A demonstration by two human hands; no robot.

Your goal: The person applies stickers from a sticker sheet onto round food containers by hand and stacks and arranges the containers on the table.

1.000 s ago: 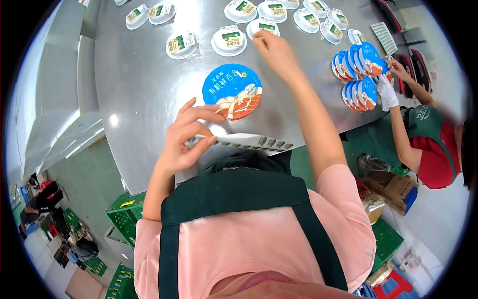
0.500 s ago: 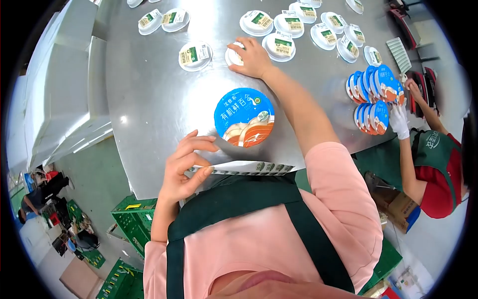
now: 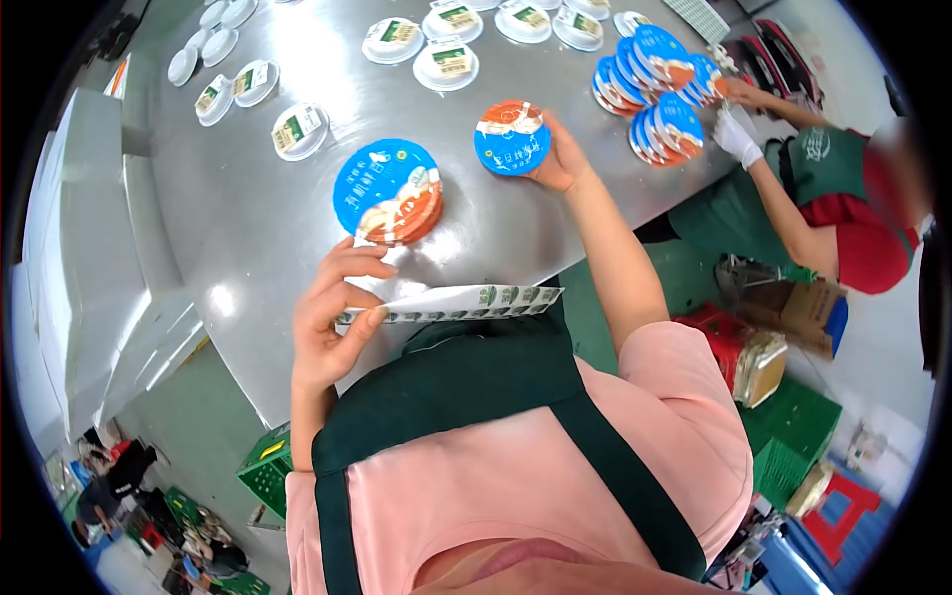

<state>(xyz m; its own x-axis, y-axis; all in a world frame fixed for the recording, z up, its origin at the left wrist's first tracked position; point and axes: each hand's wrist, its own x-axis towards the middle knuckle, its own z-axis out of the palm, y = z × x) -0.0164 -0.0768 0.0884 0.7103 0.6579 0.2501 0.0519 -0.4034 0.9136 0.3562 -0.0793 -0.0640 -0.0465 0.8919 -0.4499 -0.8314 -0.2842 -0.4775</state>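
Observation:
My left hand (image 3: pixel 337 312) pinches one end of a folded sheet of green-and-white stickers (image 3: pixel 456 304) at the table's front edge. My right hand (image 3: pixel 563 157) is wrapped round the right side of a round tub with a blue and orange lid (image 3: pixel 513 139), held with its print upside down to me. Between my hands and further left, a stack of tubs with the same lid (image 3: pixel 389 188) stands on the steel table (image 3: pixel 238 178). Its top lid is upright to me. My left fingertips are just below that stack.
White tubs with labels (image 3: pixel 445 63) are spread along the back and left of the table. Rows of blue-lidded tubs (image 3: pixel 666 129) stand at the right, beside a co-worker's gloved hand (image 3: pixel 737 136). A green crate (image 3: pixel 266 468) is below the left edge.
My right hand has left the white tub and come right and nearer, now holding a blue-lidded tub. The view has shifted. My left hand still holds the sheet.

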